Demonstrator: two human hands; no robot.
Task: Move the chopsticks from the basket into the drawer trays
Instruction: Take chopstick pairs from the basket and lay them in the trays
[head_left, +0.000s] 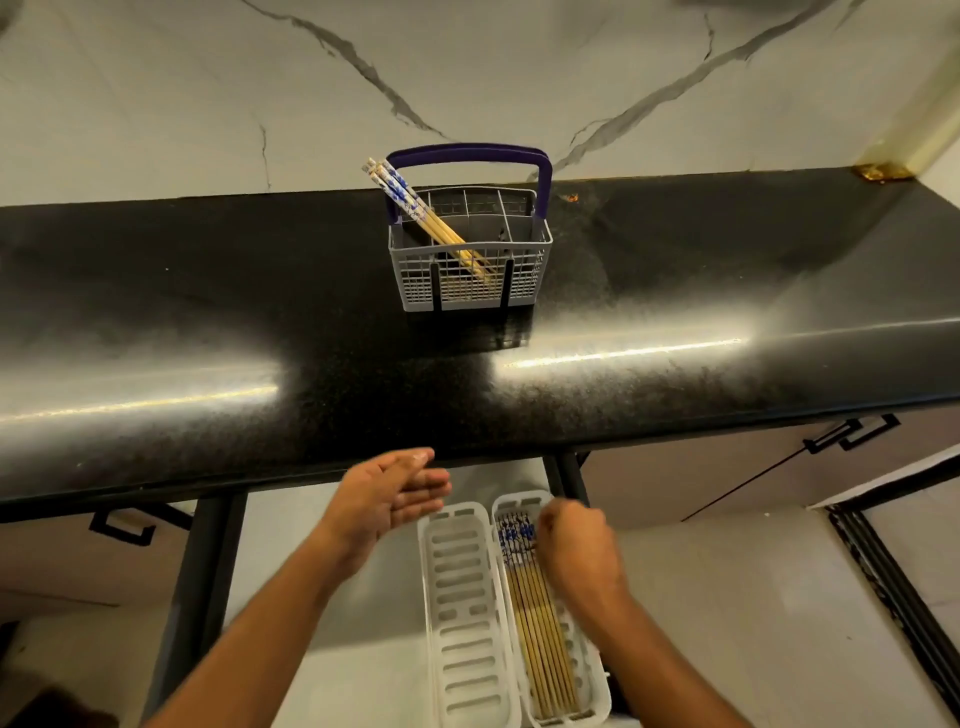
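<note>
Chopsticks (540, 618) fill right tray (597, 696); right hand (576, 545) grip curled, contents unclear; left hand (389, 499) open.

One head-worn wide-angle camera is looking forward and steeply down from above the person's arms. It is facing the marble wall (156, 104) at the far side, with the black countertop (208, 291) bending across the middle of the view. The basket (470, 249) is sitting far and central; the open drawer (332, 597) is lying nearest, low in the view, beneath the counter's near edge. Straight lines are curving toward the borders.
</note>
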